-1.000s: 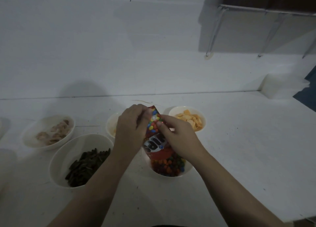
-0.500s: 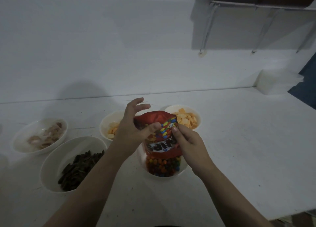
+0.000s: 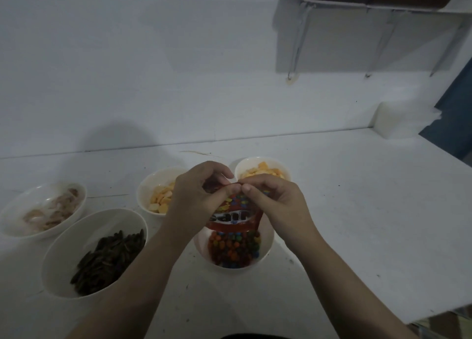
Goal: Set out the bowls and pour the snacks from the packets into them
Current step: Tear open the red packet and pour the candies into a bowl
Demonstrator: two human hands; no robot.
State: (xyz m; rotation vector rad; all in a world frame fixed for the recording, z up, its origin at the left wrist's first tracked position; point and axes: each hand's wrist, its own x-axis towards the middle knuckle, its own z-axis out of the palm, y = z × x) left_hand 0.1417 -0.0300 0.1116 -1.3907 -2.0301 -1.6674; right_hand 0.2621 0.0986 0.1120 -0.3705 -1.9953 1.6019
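Observation:
A red candy packet [image 3: 233, 215] hangs upside down over a white bowl [image 3: 267, 239], its mouth just above the colourful candies [image 3: 233, 249] in the bowl. My left hand [image 3: 196, 198] pinches the packet's upper end from the left, and my right hand [image 3: 275, 201] pinches it from the right, thumbs almost meeting. Behind my hands stand two white bowls of orange crackers [image 3: 159, 198] [image 3: 263, 171], partly hidden by my fingers.
A large white bowl of dark seeds [image 3: 107, 257] sits at the near left, a bowl of pale pinkish snacks [image 3: 48, 211] farther left. A white block [image 3: 403, 120] stands at the back right by the wall. The table's edge [image 3: 434, 313] runs along the near right.
My left hand, which had opened half a second ago, has closed on the packet's top again. Both hands now pinch the packet close together over the candy bowl.

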